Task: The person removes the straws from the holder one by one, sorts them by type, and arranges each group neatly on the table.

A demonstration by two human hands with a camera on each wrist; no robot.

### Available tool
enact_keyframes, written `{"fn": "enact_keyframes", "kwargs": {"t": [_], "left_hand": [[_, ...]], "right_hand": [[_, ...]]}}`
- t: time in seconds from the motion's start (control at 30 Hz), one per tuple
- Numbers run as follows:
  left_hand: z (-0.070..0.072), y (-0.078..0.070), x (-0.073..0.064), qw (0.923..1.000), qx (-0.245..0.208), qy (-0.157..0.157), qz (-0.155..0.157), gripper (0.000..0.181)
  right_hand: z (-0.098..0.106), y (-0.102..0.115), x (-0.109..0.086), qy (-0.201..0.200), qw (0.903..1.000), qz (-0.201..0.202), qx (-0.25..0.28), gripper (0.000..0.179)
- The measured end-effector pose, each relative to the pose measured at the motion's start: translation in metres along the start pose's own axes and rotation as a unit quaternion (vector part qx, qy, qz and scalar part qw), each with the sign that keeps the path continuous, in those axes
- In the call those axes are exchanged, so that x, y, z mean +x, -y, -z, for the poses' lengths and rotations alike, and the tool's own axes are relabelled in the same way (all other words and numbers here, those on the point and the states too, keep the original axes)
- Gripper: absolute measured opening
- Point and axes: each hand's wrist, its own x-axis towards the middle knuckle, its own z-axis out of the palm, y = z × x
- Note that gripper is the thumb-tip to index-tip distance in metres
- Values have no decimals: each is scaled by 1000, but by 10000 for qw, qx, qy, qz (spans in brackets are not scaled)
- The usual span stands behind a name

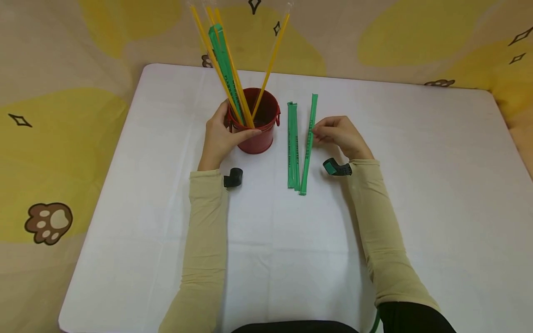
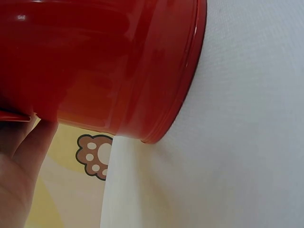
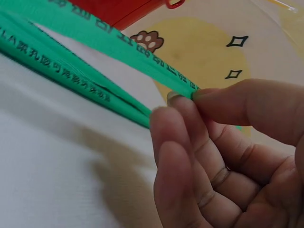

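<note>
A small red bucket (image 1: pixel 255 144) stands upright on the white table. My left hand (image 1: pixel 217 138) holds it from the left, the thumb lying along the near rim and the fingers round its far side. Several yellow straws (image 1: pixel 273 59) in clear sleeves and some green-wrapped straws (image 1: pixel 226 62) lean inside it. Right of the bucket, my right hand (image 1: pixel 343 137) pinches a green-wrapped straw (image 1: pixel 307 159) between thumb and fingertips. In the right wrist view this wrapped straw (image 3: pixel 128 52) appears above other green-wrapped straws (image 3: pixel 61 76), which lie side by side on the table in the head view.
The white table (image 1: pixel 266 273) spreads in front of both arms. Behind it hangs a yellow and beige patterned cloth (image 1: pixel 399 37). Black wrist cameras (image 1: pixel 234 177) sit at both cuffs, close above the tabletop. A red handle ear (image 1: pixel 278 118) juts from the bucket's right side.
</note>
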Motion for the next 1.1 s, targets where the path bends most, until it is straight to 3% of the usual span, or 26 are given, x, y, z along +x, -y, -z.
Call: {"fn": "enact_keyframes", "kwargs": {"t": [0.23, 1.1], "left_hand": [[-2, 1, 1, 10000, -15, 35, 3, 76], [0, 0, 0, 9999, -44, -8, 92, 74]], "right_hand": [[-5, -10, 5, 8, 9999, 3, -156, 15], [-22, -15, 11, -707, 9969, -94, -346, 14]]}}
